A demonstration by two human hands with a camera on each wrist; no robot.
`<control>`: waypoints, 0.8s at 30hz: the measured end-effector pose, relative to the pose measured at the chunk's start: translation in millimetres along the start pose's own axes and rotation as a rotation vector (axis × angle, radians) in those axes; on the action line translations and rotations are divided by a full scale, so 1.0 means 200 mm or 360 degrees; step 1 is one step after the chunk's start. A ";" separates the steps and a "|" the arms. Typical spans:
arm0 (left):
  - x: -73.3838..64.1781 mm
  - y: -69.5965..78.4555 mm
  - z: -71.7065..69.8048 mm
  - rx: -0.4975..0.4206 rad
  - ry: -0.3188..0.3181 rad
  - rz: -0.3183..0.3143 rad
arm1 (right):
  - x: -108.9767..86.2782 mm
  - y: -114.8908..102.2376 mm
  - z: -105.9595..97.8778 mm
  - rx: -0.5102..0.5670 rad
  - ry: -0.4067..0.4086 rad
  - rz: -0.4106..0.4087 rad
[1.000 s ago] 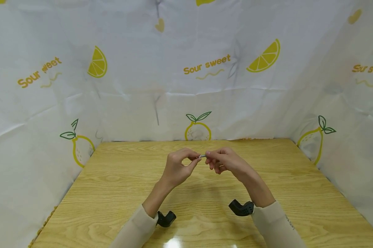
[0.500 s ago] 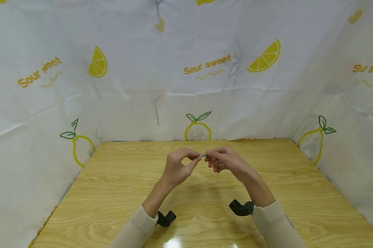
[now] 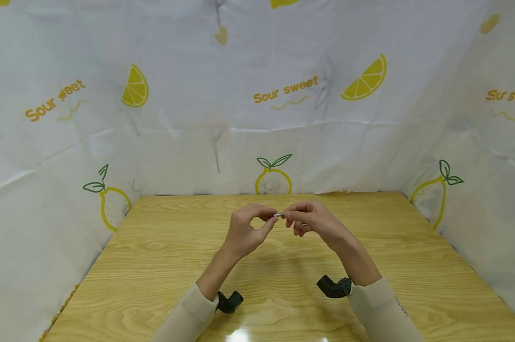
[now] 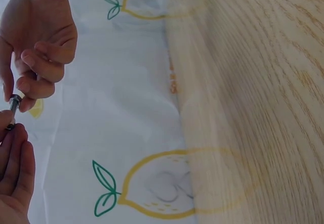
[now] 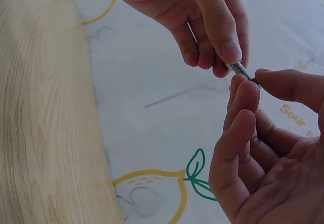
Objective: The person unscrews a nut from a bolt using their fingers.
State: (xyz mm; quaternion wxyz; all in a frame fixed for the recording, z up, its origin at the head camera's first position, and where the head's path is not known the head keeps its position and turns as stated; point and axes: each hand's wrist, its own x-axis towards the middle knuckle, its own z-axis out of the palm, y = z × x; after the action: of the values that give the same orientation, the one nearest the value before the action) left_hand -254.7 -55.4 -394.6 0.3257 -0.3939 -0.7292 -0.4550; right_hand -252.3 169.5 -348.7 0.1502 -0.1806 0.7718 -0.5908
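A small silvery bolt (image 3: 279, 215) with a threaded shank is held in the air over the wooden table, lying roughly level between both hands. My left hand (image 3: 246, 232) pinches one end between thumb and fingertips. The thumb and forefinger of my right hand (image 3: 313, 221) pinch the other end, its remaining fingers loosely curled below. In the right wrist view the threads of the bolt (image 5: 240, 70) show between the two grips, with a darker end at the right thumb. A wider end of the bolt (image 4: 15, 100) shows by the right fingers in the left wrist view. Fingertips hide both ends partly.
The wooden table (image 3: 176, 256) stretches out beneath both hands. White cloth (image 3: 189, 142) printed with lemons hangs behind it and along both sides. Black curved wrist mounts (image 3: 334, 286) stick inward from the sleeves.
My right thumb and forefinger have shifted against each other at the bolt's end, the thumb sliding nearer to me. The left hand and the bolt keep their place.
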 end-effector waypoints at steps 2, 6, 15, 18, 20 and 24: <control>0.00 0.00 0.00 0.0005 -0.0005 -0.0001 | 0.00 0.00 0.00 -0.0005 0.0001 -0.0013; 0.00 0.01 -0.01 0.0012 -0.0014 -0.0007 | -0.01 -0.01 0.00 -0.0011 0.0006 -0.0035; 0.01 0.01 0.00 -0.0016 -0.0018 -0.0028 | -0.02 0.01 -0.02 -0.0027 -0.0007 -0.0164; 0.01 0.01 0.00 -0.0016 -0.0016 -0.0018 | -0.02 0.00 -0.02 -0.0049 0.0032 -0.0130; 0.01 0.01 0.00 -0.0012 -0.0012 -0.0003 | -0.01 0.00 -0.01 -0.0069 0.0056 -0.0073; 0.00 0.01 0.00 0.0002 -0.0002 0.0028 | 0.00 0.00 -0.01 -0.0082 0.0046 0.0003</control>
State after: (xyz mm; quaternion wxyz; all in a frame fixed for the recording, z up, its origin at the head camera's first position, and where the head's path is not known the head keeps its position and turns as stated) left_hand -252.7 -54.7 -393.0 0.3294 -0.4004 -0.7262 -0.4514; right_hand -252.4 170.4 -347.8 0.1348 -0.1752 0.7891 -0.5731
